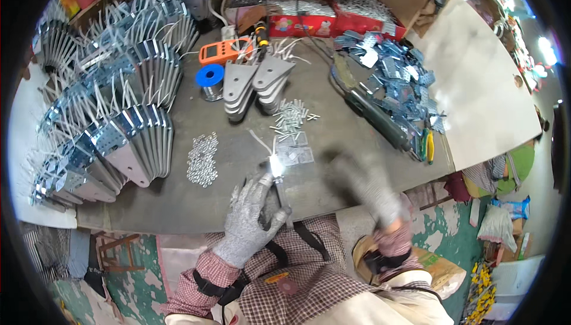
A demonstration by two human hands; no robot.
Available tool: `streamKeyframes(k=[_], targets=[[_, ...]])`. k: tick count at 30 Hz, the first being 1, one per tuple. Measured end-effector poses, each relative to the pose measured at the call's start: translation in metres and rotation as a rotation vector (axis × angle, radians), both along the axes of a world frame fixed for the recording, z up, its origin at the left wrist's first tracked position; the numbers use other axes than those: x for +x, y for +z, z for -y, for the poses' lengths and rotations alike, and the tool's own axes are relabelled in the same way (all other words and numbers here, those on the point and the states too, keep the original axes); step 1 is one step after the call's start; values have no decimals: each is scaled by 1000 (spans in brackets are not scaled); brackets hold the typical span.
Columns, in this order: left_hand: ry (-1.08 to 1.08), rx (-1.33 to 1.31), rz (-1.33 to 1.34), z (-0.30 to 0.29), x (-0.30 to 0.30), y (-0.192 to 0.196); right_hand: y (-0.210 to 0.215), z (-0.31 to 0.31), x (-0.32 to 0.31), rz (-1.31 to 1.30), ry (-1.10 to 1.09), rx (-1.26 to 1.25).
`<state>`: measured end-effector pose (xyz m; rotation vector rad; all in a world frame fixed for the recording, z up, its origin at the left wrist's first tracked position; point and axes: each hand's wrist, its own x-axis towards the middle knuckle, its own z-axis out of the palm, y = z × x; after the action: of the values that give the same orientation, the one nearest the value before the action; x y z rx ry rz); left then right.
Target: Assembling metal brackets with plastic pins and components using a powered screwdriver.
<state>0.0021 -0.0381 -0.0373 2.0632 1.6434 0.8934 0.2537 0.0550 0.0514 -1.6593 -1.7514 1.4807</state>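
Note:
My left hand point(245, 218), in a grey knit glove, grips a grey metal bracket point(280, 193) seen nearly edge-on. The bracket's far end shines brightly, and a white wire sticks out there. My right hand point(372, 191), gloved the same way, is smeared by motion over the table's right half, apart from the bracket; its fingers cannot be made out. Just beyond the bracket lie small clear plastic bags point(295, 149) and a heap of metal pins or screws point(289, 118). Left of them is a pile of small shiny nuts or rings point(203, 159).
Stacked brackets with wires point(128, 146) fill the left side. Farther back are grey plates point(239, 84), a solder spool point(209, 78) and an orange meter point(223, 51). At right lie a dark cylindrical tool point(377, 119), pliers point(427, 145) and loose metal plates point(395, 75). Red boxes point(303, 24) line the back.

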Motion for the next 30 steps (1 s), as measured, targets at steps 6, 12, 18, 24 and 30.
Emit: streamKeyframes(k=[6, 12, 18, 24, 30], targets=[[-50, 97, 20, -13, 12, -1, -67, -76, 123, 883, -96, 953], [-17, 168, 75, -7, 7, -9, -38, -71, 105, -154, -282, 665], [-24, 91, -22, -7, 11, 1, -51, -26, -3, -1702, -467, 162], [-35, 10, -107, -7, 12, 1, -88, -30, -20, -2006, -655, -34], [-53, -36, -86, -15, 12, 4, -86, -31, -27, -2018, -658, -54]])
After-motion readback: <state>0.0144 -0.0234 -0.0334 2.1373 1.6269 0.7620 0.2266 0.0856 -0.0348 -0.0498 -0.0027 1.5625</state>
